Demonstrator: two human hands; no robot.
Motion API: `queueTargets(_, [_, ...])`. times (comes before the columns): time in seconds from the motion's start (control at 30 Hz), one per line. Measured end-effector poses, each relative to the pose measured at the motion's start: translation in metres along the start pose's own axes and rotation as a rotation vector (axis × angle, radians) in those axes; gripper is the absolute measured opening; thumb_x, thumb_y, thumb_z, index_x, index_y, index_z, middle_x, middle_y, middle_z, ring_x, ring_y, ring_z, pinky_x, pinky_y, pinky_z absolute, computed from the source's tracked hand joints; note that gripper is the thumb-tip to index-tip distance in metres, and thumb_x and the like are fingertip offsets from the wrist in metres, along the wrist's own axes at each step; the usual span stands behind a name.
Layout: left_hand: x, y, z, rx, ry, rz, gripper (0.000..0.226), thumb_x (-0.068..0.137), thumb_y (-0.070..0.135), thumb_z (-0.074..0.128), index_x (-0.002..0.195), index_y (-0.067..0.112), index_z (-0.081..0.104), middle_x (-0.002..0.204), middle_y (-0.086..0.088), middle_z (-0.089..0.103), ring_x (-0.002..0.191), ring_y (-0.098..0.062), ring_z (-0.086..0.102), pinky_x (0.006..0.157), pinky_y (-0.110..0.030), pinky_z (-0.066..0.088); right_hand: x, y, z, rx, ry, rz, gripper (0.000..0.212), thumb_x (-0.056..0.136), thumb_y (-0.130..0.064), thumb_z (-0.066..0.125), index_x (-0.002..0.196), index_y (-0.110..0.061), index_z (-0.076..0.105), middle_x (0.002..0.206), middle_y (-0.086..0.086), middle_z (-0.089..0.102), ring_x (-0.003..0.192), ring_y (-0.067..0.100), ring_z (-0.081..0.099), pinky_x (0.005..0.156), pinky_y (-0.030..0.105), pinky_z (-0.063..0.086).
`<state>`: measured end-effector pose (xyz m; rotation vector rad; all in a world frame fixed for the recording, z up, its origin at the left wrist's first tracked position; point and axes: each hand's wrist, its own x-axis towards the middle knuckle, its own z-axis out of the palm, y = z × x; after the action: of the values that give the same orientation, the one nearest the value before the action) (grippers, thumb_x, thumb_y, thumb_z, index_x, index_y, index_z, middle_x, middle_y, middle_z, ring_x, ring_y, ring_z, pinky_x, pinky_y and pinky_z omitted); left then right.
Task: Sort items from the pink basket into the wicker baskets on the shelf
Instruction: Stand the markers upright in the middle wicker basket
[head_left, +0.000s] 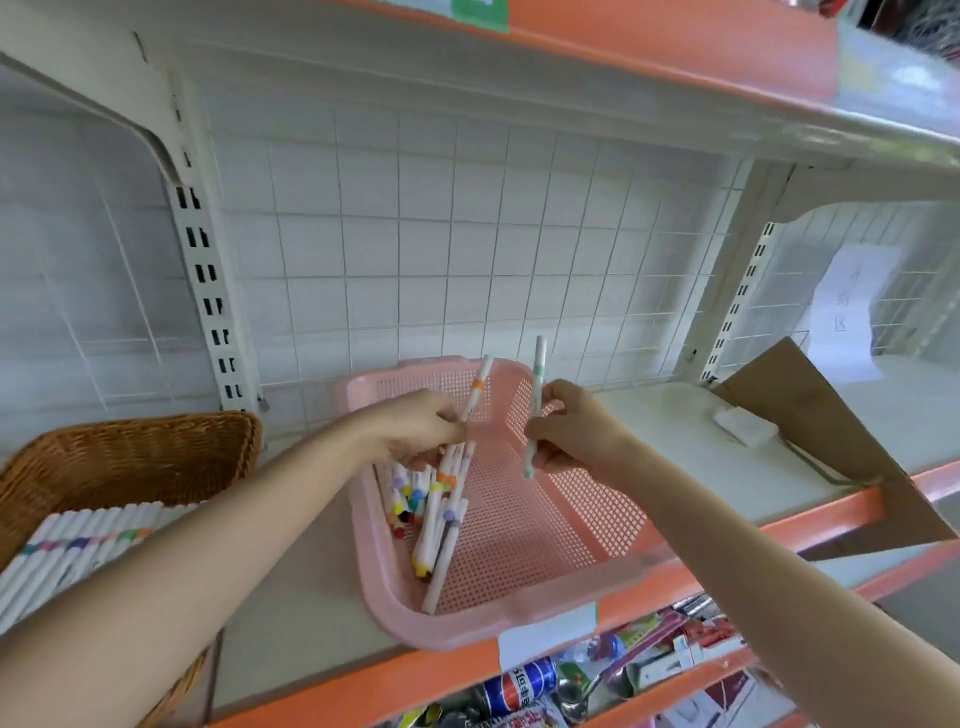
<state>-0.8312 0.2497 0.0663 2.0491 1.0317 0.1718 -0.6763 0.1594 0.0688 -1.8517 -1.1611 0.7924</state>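
Note:
A pink basket of perforated plastic sits on the shelf in the middle, with several white markers piled in its left side. Above the pile my left hand pinches a white marker with an orange band, its tip pointing up. Over the basket's right half my right hand grips a white marker with a green band, held almost upright. A brown wicker basket stands at the left on the same shelf, with several white markers lined up inside it.
A folded brown cardboard sheet lies on the shelf at the right, beside a small white block. A white wire grid backs the shelf. An upper shelf hangs overhead. Below the orange shelf edge lie cans and packets.

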Motion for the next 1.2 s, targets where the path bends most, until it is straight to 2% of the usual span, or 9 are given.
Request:
queueTargets(0.13, [-0.045, -0.025, -0.033, -0.14, 0.079, 0.003, 0.021, 0.098, 0.017, 0.046, 0.077, 0.014, 0.05, 0.068, 0.0, 0.054, 0.05, -0.006, 0.054, 0.046, -0.017, 0.042, -0.012, -0.038, 0.026, 0.064, -0.075, -0.064, 0.006, 0.091, -0.003, 0.049, 0.089, -0.009, 0.05, 0.063, 0.013, 0.062, 0.042, 0.013, 0.058, 0.04, 0.02, 0.046])
queueTargets(0.23, [-0.079, -0.052, -0.056, -0.229, 0.167, -0.002, 0.019, 0.097, 0.015, 0.048, 0.078, 0.014, 0.049, 0.068, -0.001, 0.056, 0.043, -0.002, 0.056, 0.044, -0.016, 0.041, -0.019, -0.068, 0.057, 0.124, -0.149, -0.098, 0.013, 0.094, -0.01, 0.047, 0.082, -0.006, 0.049, 0.064, 0.013, 0.058, 0.042, 0.013, 0.057, 0.039, 0.019, 0.045])
queueTargets(0.43, [-0.142, -0.118, -0.093, -0.147, 0.302, -0.086, 0.018, 0.095, 0.017, 0.052, 0.077, 0.015, 0.054, 0.073, -0.001, 0.057, 0.065, -0.013, 0.052, 0.055, -0.023, 0.041, -0.038, -0.112, 0.142, 0.034, -0.304, -0.192, 0.03, 0.092, -0.007, 0.052, 0.062, -0.008, 0.045, 0.055, 0.007, 0.053, 0.04, 0.009, 0.056, 0.041, 0.017, 0.046])
queueTargets(0.6, [-0.182, -0.174, -0.107, -0.163, 0.341, -0.153, 0.013, 0.094, 0.018, 0.054, 0.081, 0.015, 0.056, 0.087, -0.009, 0.06, 0.076, -0.015, 0.055, 0.057, -0.024, 0.045, -0.041, -0.122, 0.213, -0.141, -0.398, -0.148, 0.022, 0.089, -0.003, 0.054, 0.066, -0.006, 0.053, 0.06, 0.009, 0.061, 0.046, 0.011, 0.059, 0.049, 0.02, 0.055])
queueTargets(0.7, [-0.198, -0.194, -0.111, -0.175, 0.33, -0.167, 0.012, 0.094, 0.018, 0.054, 0.09, 0.008, 0.058, 0.098, -0.015, 0.063, 0.081, -0.016, 0.057, 0.058, -0.022, 0.046, -0.036, -0.117, 0.248, -0.241, -0.39, -0.094, 0.021, 0.088, -0.002, 0.055, 0.067, -0.003, 0.056, 0.058, 0.011, 0.06, 0.044, 0.013, 0.057, 0.043, 0.018, 0.05])
queueTargets(0.87, [-0.214, -0.208, -0.113, -0.151, 0.293, -0.142, 0.009, 0.094, 0.018, 0.054, 0.086, 0.015, 0.055, 0.091, -0.004, 0.064, 0.073, -0.006, 0.056, 0.057, -0.018, 0.044, -0.029, -0.102, 0.287, -0.41, -0.346, -0.042, 0.019, 0.084, -0.002, 0.055, 0.066, 0.002, 0.059, 0.057, 0.013, 0.063, 0.043, 0.015, 0.057, 0.046, 0.019, 0.051])
queueTargets(1.03, [-0.219, -0.214, -0.115, -0.147, 0.263, -0.101, 0.007, 0.094, 0.018, 0.055, 0.088, 0.014, 0.057, 0.087, -0.002, 0.064, 0.069, -0.004, 0.058, 0.058, -0.018, 0.045, -0.026, -0.101, 0.301, -0.47, -0.298, -0.029, 0.016, 0.082, 0.001, 0.054, 0.067, -0.003, 0.051, 0.052, 0.012, 0.061, 0.035, 0.013, 0.056, 0.044, 0.021, 0.051])
queueTargets(1.13, [-0.219, -0.215, -0.115, -0.159, 0.24, -0.076, 0.009, 0.093, 0.018, 0.056, 0.093, 0.009, 0.058, 0.091, -0.007, 0.066, 0.07, -0.005, 0.06, 0.056, -0.018, 0.046, -0.026, -0.102, 0.306, -0.478, -0.285, -0.01, 0.012, 0.081, 0.0, 0.056, 0.071, -0.003, 0.051, 0.055, 0.013, 0.062, 0.039, 0.015, 0.058, 0.049, 0.026, 0.053])
queueTargets(1.2, [-0.219, -0.215, -0.113, -0.167, 0.223, -0.063, 0.008, 0.093, 0.017, 0.056, 0.089, 0.011, 0.057, 0.084, -0.004, 0.064, 0.068, -0.005, 0.059, 0.057, -0.017, 0.046, -0.027, -0.102, 0.308, -0.49, -0.272, -0.003, 0.013, 0.082, -0.001, 0.057, 0.071, -0.004, 0.051, 0.057, 0.012, 0.061, 0.04, 0.015, 0.058, 0.049, 0.026, 0.054])
